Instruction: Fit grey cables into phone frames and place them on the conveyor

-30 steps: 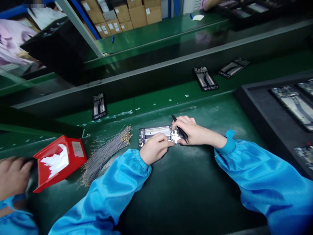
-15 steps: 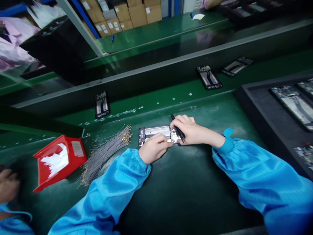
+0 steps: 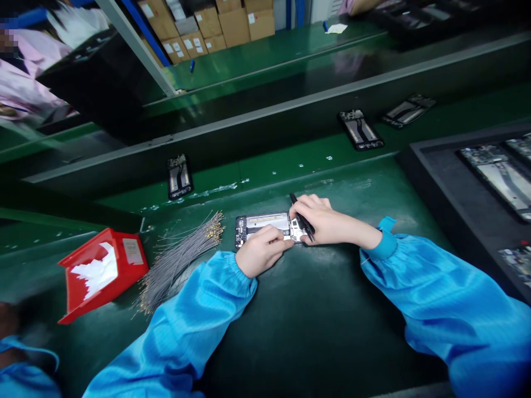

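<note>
Blue fabric covers both forearms of the person, the left sleeve (image 3: 174, 326) slanting up from the lower left of the frame and the right sleeve (image 3: 440, 309) from the lower right. Between them, at the middle of the frame, an opened phone (image 3: 267, 221) lies flat on the green counter (image 3: 323, 326), its inner parts facing up.

The left hand (image 3: 262, 251) rests over the phone's lower edge with its fingers bent close together; whether they pinch any small part cannot be told. The right hand (image 3: 317, 220) is closed around black tweezers (image 3: 302, 215) at the phone's right end, where the fingers hide part of it.

Left of the phone lies a loose bundle of thin grey cables (image 3: 178, 262), with a red bin (image 3: 97, 279) beside it holding white paper (image 3: 99, 271). At the right edge of the frame, a black tray (image 3: 452, 182) carries more opened phones (image 3: 506, 179). Behind the counter, 3 others (image 3: 360, 131) lie along a green strip (image 3: 274, 166). A co-worker's blue sleeve (image 3: 27, 381) shows at the lower left corner.
</note>
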Motion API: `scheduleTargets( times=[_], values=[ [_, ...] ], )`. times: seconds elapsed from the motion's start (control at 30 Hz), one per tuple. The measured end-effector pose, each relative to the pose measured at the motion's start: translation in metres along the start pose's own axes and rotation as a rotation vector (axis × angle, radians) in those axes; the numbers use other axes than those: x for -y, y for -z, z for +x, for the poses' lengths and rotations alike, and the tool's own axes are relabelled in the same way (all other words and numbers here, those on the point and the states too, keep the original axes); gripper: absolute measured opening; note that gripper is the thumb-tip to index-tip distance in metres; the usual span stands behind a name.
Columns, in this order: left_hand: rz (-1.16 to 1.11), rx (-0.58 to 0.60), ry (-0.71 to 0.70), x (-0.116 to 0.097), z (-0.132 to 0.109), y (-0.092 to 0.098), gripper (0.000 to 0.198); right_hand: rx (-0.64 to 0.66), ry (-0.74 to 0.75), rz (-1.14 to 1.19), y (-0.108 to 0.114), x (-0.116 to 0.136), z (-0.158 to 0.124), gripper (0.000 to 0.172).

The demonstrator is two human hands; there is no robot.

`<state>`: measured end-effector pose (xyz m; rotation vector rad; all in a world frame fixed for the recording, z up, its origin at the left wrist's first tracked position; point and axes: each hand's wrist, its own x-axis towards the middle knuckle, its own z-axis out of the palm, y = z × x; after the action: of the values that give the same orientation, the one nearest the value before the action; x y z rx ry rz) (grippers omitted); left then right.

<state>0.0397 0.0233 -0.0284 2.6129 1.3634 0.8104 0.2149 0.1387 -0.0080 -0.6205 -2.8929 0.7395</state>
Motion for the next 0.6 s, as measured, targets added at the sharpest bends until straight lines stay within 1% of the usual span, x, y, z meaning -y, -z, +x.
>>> scheduleTargets(
  times=[0.23, 0.43, 0.6],
  values=[
    [0.003, 0.03, 0.02, 0.0, -0.0009, -0.0013, 0.023, -0.005, -0.004, -0.005, -0.0016, 0.0002, -0.0001, 0.034],
    [-0.166, 0.014, 0.114, 0.0004, 0.0004, -0.0015, 0.02, -0.036, -0.016, -0.047, -0.0047, 0.0026, 0.0033, 0.036],
    [-0.232, 0.01, 0.155, 0.0008, 0.0022, -0.0009, 0.017, -0.024, -0.039, -0.057, -0.005, 0.0037, 0.0073, 0.038]
  ],
)
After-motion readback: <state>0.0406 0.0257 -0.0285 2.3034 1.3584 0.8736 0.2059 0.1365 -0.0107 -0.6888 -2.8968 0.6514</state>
